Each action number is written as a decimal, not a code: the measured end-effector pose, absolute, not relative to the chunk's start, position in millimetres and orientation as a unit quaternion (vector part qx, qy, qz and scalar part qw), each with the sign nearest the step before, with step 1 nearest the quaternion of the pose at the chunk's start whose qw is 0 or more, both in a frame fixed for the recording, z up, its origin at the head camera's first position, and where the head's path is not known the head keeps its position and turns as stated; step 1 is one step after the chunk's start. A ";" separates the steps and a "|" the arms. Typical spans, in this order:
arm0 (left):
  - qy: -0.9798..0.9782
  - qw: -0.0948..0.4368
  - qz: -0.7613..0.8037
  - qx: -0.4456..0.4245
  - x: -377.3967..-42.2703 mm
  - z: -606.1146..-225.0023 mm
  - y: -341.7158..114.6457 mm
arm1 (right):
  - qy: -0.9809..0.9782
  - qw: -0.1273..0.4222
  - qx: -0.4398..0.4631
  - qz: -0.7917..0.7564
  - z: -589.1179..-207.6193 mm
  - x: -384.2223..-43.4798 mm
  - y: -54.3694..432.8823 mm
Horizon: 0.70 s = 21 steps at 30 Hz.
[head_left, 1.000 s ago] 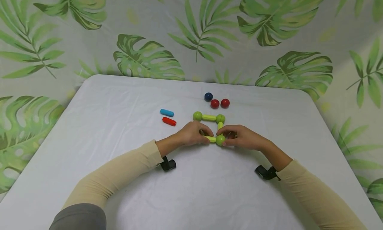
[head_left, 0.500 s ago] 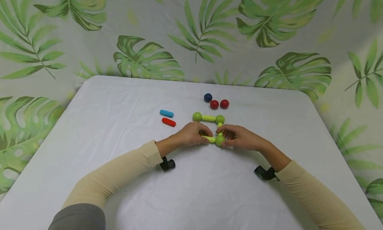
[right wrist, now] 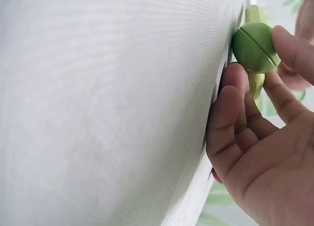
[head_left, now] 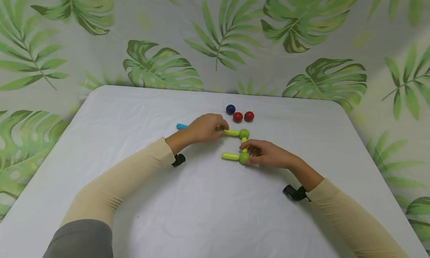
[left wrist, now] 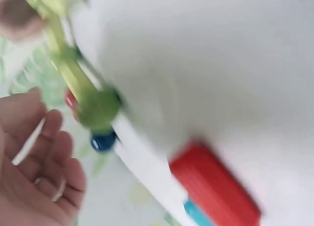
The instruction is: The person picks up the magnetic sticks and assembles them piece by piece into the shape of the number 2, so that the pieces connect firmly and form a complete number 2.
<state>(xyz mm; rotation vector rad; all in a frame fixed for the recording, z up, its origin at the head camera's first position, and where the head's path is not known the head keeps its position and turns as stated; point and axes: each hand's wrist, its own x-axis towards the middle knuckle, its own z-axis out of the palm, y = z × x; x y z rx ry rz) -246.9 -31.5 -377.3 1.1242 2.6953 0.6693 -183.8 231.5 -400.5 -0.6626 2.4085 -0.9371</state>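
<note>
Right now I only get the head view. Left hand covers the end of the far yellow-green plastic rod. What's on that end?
Observer: A round green plastic ball; the left wrist view shows it.

Operator: Anything else out of my sight around the left hand?

Observer: Yes, a faceted red plastic stick, clear in the left wrist view.

Operator: And the near green ball at the right hand, any marks?

Observer: Right wrist view shows a groove running across it.
</note>
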 end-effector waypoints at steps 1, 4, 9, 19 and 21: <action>0.901 0.052 0.208 0.378 -253.4 -376.3 -32.2 | 0.878 0.235 -0.241 -0.342 -400.5 -183.9 231.4; 0.905 -0.002 0.179 0.385 -271.5 -376.0 -30.3 | 0.877 0.237 -0.240 -0.343 -400.8 -184.0 231.7; 0.905 -0.028 0.152 0.397 -292.3 -381.8 -16.7 | 0.877 0.235 -0.240 -0.343 -400.4 -184.5 235.3; 0.920 0.002 0.104 0.379 -304.6 -397.1 -0.3 | 0.867 0.244 -0.252 -0.355 -400.6 -187.0 234.3; 0.921 -0.005 0.090 0.379 -306.2 -399.2 1.8 | 0.866 0.245 -0.252 -0.356 -401.8 -187.2 233.7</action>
